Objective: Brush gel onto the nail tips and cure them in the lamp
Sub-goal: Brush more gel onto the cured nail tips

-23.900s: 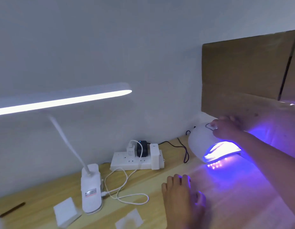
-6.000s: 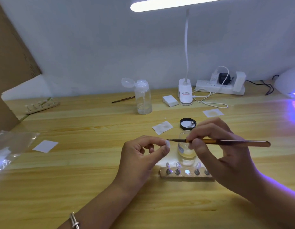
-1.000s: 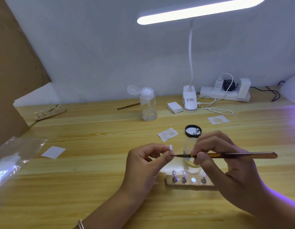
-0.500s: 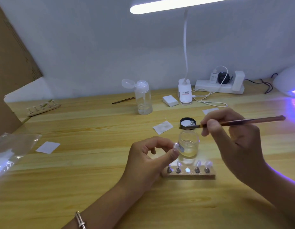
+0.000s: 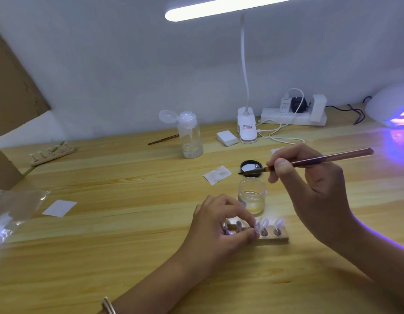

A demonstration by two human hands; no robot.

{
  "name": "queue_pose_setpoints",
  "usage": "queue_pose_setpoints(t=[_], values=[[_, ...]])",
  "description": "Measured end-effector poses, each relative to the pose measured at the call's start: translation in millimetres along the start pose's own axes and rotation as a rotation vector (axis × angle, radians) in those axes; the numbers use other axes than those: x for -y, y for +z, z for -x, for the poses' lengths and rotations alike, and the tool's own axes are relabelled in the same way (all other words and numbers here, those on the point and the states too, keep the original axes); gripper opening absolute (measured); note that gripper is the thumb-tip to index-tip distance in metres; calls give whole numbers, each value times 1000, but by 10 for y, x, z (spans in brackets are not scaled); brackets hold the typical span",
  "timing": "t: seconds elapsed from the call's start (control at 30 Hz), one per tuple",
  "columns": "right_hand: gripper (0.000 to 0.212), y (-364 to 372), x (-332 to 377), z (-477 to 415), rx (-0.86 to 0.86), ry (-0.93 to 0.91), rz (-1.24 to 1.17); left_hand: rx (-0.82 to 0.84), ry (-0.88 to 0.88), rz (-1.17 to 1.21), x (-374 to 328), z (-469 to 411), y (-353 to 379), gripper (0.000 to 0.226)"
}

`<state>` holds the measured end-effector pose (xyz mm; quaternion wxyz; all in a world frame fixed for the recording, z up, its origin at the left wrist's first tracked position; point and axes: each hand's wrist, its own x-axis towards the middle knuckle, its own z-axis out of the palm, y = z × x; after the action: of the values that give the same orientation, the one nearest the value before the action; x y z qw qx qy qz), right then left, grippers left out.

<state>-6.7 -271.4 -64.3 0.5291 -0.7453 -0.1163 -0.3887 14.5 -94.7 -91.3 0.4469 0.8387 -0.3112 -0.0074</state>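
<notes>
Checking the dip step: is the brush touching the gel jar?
Apart. The head view shows the brush, held by the right hand, with its bristles clear above the rim of the gel jar.

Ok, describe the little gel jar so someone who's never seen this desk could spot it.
On the wooden desk, come from the clip lamp's base toward the person. The jar stands open between a black lid behind it and the wooden nail-tip holder in front. Unlike the tall flip-cap bottle farther back, it is short, wide-mouthed and lidless.
</notes>
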Motion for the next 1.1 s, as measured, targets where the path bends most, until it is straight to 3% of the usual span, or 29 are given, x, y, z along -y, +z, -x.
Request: queue_pose_setpoints(t=[0.3,0.73,0.87,1.1], values=[[21,-9,20,-4,3,19,18,-21,-22,-41,-2,5,-17,12],[19,-50,-84,-59,5,54,143,-43,37,-357,115,102,-173,24],[12,-31,-90,-55,76,43,246,-73,74,-336,66,105,-146,34],[17,-16,-111,-32,144,61,360,-89,141,-312,49,45,-19,16]])
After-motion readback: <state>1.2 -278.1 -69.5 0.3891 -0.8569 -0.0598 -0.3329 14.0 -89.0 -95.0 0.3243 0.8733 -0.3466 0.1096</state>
